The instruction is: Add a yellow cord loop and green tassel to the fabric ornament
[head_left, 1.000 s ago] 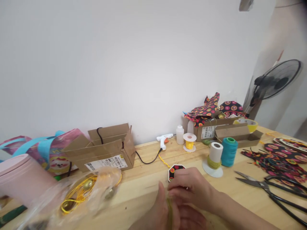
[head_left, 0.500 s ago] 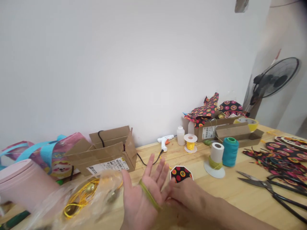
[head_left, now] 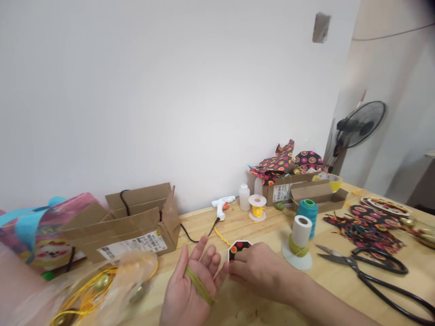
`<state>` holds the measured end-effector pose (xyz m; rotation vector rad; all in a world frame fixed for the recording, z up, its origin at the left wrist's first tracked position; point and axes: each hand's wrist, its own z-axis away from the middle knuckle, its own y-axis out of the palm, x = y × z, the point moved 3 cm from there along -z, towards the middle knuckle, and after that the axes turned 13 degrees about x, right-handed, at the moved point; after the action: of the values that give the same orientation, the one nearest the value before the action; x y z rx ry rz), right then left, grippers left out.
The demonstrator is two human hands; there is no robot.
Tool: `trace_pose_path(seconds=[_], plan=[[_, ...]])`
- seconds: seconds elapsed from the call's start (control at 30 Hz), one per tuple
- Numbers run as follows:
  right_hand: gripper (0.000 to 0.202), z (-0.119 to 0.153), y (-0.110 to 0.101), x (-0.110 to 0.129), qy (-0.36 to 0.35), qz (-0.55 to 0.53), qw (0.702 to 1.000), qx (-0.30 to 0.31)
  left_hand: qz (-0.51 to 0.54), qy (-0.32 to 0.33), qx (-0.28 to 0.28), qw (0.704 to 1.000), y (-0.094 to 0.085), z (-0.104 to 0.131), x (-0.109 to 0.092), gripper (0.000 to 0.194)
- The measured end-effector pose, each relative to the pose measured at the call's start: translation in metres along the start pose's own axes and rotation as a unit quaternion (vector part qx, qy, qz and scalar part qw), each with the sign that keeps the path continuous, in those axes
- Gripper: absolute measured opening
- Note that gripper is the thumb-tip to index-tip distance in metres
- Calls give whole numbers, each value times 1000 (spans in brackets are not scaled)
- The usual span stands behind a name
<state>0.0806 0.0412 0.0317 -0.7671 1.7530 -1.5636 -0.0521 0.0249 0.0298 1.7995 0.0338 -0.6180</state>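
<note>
My left hand is palm up with its fingers apart and partly curled. Several strands of olive-green cord lie across the palm, looped round the hand. Just to the right, my right hand is closed with the fingers bent down. Whatever its fingertips hold is hidden. Behind them lies an octagonal patterned piece, black with bright flowers and a white edge, partly covered by my right hand. A spool of similar green cord with a white core stands to the right of that hand.
Large black-handled scissors lie at the right, near patterned fabric pieces. Behind are a teal thread cone, yellow cord spool, white bottle and glue gun. At left: a cardboard box and plastic bag with bells.
The view has shifted, with the fan and table's right side coming further into frame. My left fingers have curled inward a little. My right hand stays closed beside them.
</note>
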Motion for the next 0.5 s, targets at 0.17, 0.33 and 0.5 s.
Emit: trace_pose_path(seconds=[0.17, 0.33, 0.5], plan=[[14, 23, -31, -20, 62, 46, 995, -66, -48, -71, 52, 995, 26, 5, 6, 55], [21, 66, -92, -55, 124, 85, 966, -211, -132, -132, 179, 966, 80, -5, 15, 67], [17, 80, -169, -103, 201, 78, 934, -285, -115, -115, 235, 958, 156, -30, 4, 61]])
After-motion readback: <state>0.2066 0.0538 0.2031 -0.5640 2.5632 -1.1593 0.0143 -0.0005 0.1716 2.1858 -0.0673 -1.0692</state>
